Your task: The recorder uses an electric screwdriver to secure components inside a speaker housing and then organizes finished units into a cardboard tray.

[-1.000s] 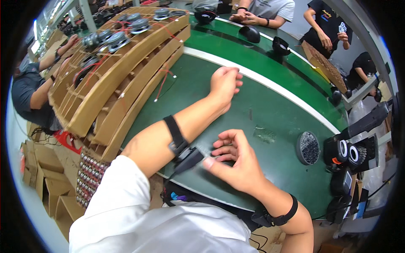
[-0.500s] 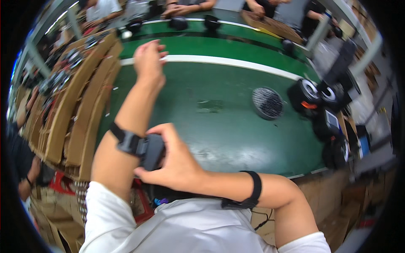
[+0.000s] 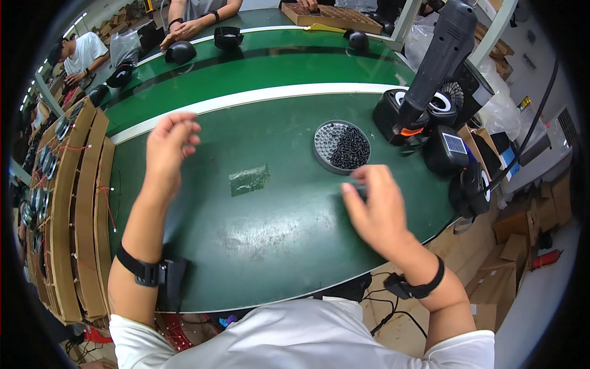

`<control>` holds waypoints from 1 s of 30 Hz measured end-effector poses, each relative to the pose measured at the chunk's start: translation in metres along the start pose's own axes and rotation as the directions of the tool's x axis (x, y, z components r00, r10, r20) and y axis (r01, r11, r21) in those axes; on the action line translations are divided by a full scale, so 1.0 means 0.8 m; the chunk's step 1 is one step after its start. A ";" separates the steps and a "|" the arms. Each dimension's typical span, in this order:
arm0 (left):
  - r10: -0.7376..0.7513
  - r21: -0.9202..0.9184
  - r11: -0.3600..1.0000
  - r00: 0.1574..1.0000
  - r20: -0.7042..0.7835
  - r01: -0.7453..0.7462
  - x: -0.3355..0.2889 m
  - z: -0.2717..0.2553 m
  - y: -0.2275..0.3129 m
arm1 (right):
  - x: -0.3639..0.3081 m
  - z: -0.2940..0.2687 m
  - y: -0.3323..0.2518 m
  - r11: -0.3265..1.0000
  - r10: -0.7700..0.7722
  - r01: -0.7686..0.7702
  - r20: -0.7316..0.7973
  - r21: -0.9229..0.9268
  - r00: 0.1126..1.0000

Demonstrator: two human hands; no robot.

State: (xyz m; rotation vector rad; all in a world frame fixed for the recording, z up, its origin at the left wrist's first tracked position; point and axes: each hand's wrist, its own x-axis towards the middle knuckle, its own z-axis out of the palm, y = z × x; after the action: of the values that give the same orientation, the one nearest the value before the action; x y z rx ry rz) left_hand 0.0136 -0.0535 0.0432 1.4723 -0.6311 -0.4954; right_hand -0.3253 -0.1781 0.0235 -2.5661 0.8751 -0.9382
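My left hand (image 3: pixel 167 150) hovers over the left side of the dark green tabletop (image 3: pixel 203 227), fingers loosely curled and a little apart, with nothing visible in it. To the right, my right hand (image 3: pixel 379 209) is open, thumb and fingers spread. A dark patch lies between them; I cannot tell if it is shadow or an object. Just beyond the right fingertips lies a round grey dish (image 3: pixel 317 154) of small black parts, probably screws, heaped on its right side. Each forearm wears a black strap; the left one carries a black box-shaped device (image 3: pixel 173 280).
Large cardboard trays (image 3: pixel 83 215) with wired round parts line the left. A dark power screwdriver (image 3: pixel 439 61) hangs at right above black solar-panelled housings (image 3: pixel 445 150). Past a white rail (image 3: pixel 258 97), a green conveyor (image 3: pixel 264 71) carries black shells. Co-workers sit beyond it.
My right hand has left the device on my left forearm and moved right toward the dish. My left arm has swung left and lowered. The view has turned rightward.
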 end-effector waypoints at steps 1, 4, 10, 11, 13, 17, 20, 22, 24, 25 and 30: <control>-0.036 0.060 0.998 0.997 0.070 0.032 -0.009 -0.004 -0.011 | -0.001 -0.005 0.014 0.996 0.064 -0.062 0.023 -0.069 0.998; -0.032 0.040 0.999 0.982 0.184 0.025 -0.028 0.012 -0.037 | 0.008 -0.011 0.034 0.985 0.161 -0.153 0.109 -0.079 0.981; -0.006 0.094 0.995 0.968 0.253 -0.018 -0.032 0.018 -0.053 | 0.035 -0.015 0.024 0.971 0.230 -0.237 0.228 0.004 0.946; -0.015 0.092 0.996 0.964 0.266 -0.010 -0.034 0.019 -0.050 | 0.043 -0.014 0.021 0.990 0.134 -0.139 0.120 0.028 0.984; 0.008 0.081 0.996 0.961 0.275 -0.031 -0.036 0.023 -0.052 | 0.062 0.000 0.027 0.995 -0.100 0.100 -0.030 -0.012 0.994; 0.090 0.159 0.977 0.950 0.299 -0.142 -0.039 0.043 -0.059 | 0.092 0.044 0.044 0.971 0.113 -0.055 0.246 -0.232 0.963; 0.100 0.164 0.971 0.920 0.379 -0.173 -0.035 0.075 -0.057 | 0.114 0.061 0.029 0.919 0.101 0.046 0.347 -0.392 0.933; 0.151 0.118 0.970 0.906 0.396 -0.213 -0.035 0.095 -0.059 | 0.123 0.071 0.023 0.894 0.087 0.091 0.370 -0.439 0.925; 0.151 0.115 0.970 0.904 0.399 -0.213 -0.035 0.110 -0.058 | 0.124 0.075 0.025 0.943 -0.200 0.282 0.377 -0.175 0.904; 0.147 0.125 0.969 0.903 0.403 -0.213 -0.036 0.113 -0.057 | 0.124 0.068 0.023 0.965 -0.204 0.253 0.404 -0.073 0.892; 0.243 0.173 0.920 0.857 0.454 -0.352 -0.036 0.119 -0.056 | 0.125 0.036 0.046 0.997 -0.004 -0.022 0.330 0.075 0.944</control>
State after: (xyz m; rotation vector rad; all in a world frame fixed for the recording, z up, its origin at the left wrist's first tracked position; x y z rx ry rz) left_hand -0.0679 -0.1081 -0.0045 1.4718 -1.2934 -0.5072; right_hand -0.2625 -0.2679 0.0345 -2.5457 0.7368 -0.5031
